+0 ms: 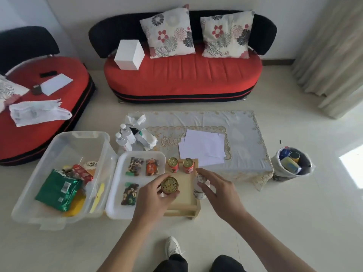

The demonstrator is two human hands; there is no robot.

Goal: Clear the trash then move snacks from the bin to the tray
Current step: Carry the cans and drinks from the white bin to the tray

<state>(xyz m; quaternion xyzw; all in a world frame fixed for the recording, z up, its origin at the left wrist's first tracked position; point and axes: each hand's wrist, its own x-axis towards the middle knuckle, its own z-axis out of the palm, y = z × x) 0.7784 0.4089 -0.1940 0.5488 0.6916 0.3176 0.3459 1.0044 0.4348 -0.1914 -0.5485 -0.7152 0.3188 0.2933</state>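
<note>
My left hand (157,195) grips a gold-topped can (169,185) over the near part of the wooden tray (183,205). My right hand (218,188) holds a small pale bottle (199,185) at the tray's right edge. Two red cans (172,164) (188,165) stand upright at the tray's far end. The white tray (115,193) beside it carries three snack packets of nuts (135,166). The clear plastic bin (64,146) on the left holds a green bag (59,190), a red packet (82,172) and yellow items.
A low table with a lace cloth (245,134) bears white papers (202,148), water bottles (125,136) and crumpled wrapping. A trash basket (292,164) with rubbish stands at the table's right. Red sofas stand behind and at left. My shoe (172,247) is on the floor.
</note>
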